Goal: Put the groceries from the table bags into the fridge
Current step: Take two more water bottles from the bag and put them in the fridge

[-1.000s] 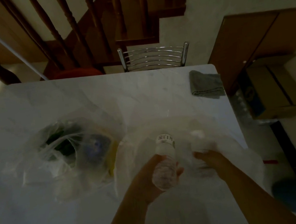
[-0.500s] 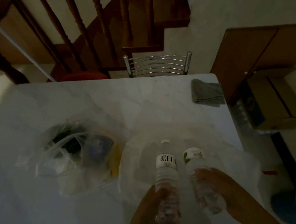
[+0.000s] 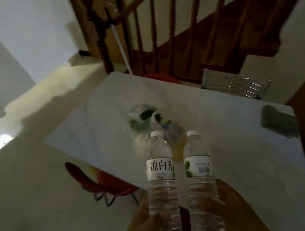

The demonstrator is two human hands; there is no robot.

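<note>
Printed in large dark characters on the white label of the clear plastic water bottle with a white cap (image 3: 160,174): 凉白开, finer print beneath too small to read; on the second clear plastic water bottle with a white cap (image 3: 200,175), just beside it toward 3 o'clock, a white label with green leaves and a barcode. Both upright, ribbed, full of clear water, raised at 6 o'clock of the view above the near edge of the white marble-look table (image 3: 229,144). Gripped low on the body by the left hand (image 3: 143,227) and the right hand (image 3: 229,202), one bottle each, fingers curled round. Behind the caps toward 12 o'clock, a crumpled translucent plastic bag with green leaves inside (image 3: 144,118) on the tabletop. At 3 o'clock, a folded grey cloth (image 3: 279,124) by the table's edge. At 9 o'clock, a red chair (image 3: 102,184) tucked under the table
</note>
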